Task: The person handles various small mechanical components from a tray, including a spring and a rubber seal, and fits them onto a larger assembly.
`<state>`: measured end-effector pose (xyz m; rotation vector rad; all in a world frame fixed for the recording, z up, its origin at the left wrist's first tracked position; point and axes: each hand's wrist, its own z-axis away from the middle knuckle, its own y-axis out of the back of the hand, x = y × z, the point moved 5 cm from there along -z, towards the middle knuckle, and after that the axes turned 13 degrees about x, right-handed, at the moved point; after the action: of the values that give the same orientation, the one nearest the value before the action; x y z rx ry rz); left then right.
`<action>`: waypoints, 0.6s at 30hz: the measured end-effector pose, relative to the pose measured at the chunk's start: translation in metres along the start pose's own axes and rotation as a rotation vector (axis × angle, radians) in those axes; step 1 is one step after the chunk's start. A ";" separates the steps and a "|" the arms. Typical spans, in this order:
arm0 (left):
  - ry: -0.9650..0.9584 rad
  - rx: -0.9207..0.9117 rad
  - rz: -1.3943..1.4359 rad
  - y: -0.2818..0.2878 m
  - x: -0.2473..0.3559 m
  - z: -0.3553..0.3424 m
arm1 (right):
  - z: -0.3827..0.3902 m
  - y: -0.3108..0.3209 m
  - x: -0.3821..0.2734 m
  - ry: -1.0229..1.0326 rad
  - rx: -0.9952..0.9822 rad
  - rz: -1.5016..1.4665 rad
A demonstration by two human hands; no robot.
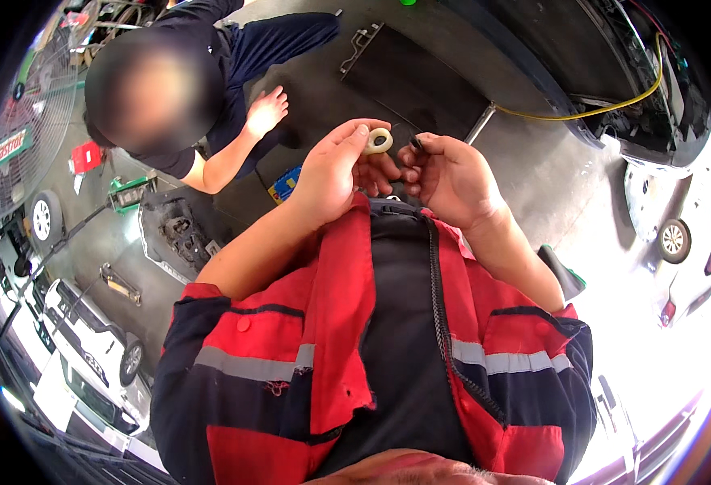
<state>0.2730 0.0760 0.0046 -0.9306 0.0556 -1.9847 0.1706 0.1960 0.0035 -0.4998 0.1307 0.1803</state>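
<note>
My left hand (333,171) is closed with a small cream-coloured ring, like a roll of tape (371,147), pinched between thumb and forefinger. Its hole faces up toward me. Just to the right, my right hand (462,184) has thumb and fingers pressed together on a small black piece (417,144), whose kind I cannot make out. Both hands are held close together in front of my red and black jacket (343,291). A thin dark line shows between the ring and the black piece; I cannot tell whether it joins them.
Beyond my hands lies a flat dark radiator-like panel (416,77) on the floor. A co-worker (234,89) crouches at the upper left, one hand reaching out. An open car front (606,65) with a yellow hose (614,107) stands upper right. A blue-yellow box (285,186) lies left.
</note>
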 end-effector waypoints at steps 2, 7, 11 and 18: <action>0.006 -0.096 0.037 0.001 0.009 -0.009 | -0.005 -0.009 0.000 -0.048 -0.049 -0.072; 0.012 -0.137 0.022 0.007 0.027 -0.021 | -0.012 -0.030 -0.007 -0.035 -0.076 -0.093; 0.010 -0.159 0.000 0.011 0.038 -0.023 | -0.012 -0.041 -0.012 0.019 -0.127 -0.083; -0.052 -0.137 -0.044 0.014 0.040 -0.009 | 0.014 -0.055 -0.024 0.701 0.215 0.635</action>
<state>0.2652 0.0348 0.0167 -1.0799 0.1447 -2.0159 0.1596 0.1518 0.0458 -0.2745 0.9892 0.6002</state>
